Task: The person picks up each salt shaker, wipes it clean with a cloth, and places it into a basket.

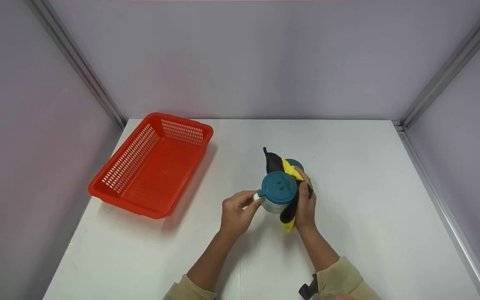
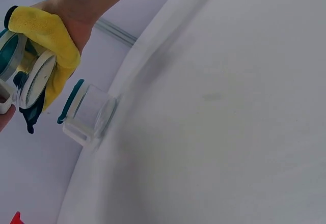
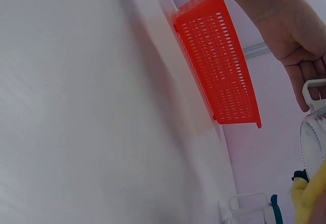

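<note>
A clear jar (image 1: 274, 207) with a teal lid and white handle is held up over the table between both hands. My left hand (image 1: 236, 212) pinches the handle between thumb and fingers. My right hand (image 1: 306, 204) holds a yellow and black cloth (image 1: 275, 163) against the jar's right side. In the left wrist view the yellow cloth (image 2: 48, 33) wraps the right hand and meets the jar's side and base (image 2: 39, 79). Behind them a second lidded jar (image 2: 91, 112) stands upright on the table; in the head view only part of its teal lid (image 1: 295, 163) shows.
A red plastic basket (image 1: 161, 171) with slotted walls sits at the left of the white table (image 1: 369, 187). Pale panels (image 1: 240, 58) with metal corner strips enclose the table at the back and sides.
</note>
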The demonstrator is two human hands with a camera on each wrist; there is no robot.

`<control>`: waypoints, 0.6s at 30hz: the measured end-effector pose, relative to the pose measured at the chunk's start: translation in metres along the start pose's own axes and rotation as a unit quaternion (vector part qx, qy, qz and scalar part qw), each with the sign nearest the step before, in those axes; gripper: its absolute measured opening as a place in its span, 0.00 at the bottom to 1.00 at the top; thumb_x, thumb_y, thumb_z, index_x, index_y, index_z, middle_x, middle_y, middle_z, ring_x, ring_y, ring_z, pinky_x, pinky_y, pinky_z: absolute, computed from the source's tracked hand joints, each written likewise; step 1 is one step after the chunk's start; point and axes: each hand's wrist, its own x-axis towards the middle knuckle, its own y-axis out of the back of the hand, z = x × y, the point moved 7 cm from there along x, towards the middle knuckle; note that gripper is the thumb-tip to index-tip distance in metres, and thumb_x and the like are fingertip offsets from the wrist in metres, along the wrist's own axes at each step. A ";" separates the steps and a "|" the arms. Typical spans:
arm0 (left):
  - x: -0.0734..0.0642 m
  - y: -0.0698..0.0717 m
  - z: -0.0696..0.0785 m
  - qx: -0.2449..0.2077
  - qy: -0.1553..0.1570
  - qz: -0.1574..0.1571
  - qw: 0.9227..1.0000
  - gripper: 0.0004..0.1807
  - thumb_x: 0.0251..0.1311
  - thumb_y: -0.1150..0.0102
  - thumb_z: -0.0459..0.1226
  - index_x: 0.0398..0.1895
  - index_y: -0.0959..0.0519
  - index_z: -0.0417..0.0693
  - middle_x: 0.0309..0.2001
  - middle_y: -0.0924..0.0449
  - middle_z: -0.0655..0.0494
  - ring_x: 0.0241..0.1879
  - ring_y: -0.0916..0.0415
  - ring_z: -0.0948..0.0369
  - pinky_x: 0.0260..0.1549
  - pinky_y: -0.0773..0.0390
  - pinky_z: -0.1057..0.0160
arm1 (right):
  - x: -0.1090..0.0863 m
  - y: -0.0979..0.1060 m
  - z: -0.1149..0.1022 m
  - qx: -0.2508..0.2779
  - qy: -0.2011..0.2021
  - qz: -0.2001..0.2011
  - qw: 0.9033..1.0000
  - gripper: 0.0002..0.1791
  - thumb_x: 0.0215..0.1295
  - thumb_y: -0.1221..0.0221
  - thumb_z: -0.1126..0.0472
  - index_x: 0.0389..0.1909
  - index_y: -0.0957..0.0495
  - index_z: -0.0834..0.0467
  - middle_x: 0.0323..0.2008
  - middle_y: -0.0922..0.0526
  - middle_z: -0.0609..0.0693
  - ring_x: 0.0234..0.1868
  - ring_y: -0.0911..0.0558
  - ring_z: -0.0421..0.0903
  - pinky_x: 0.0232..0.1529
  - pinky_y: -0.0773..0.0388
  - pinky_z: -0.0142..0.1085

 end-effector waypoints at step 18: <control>-0.016 -0.019 -0.009 0.029 -0.010 0.069 0.997 0.10 0.53 0.32 0.23 0.39 0.16 0.32 0.35 0.13 0.44 0.35 0.13 0.56 0.35 0.15 0.70 | -0.017 -0.005 -0.009 0.022 0.048 0.121 0.991 0.27 0.78 0.61 0.50 0.74 0.41 0.51 0.63 0.31 0.51 0.61 0.30 0.46 0.65 0.33 0.28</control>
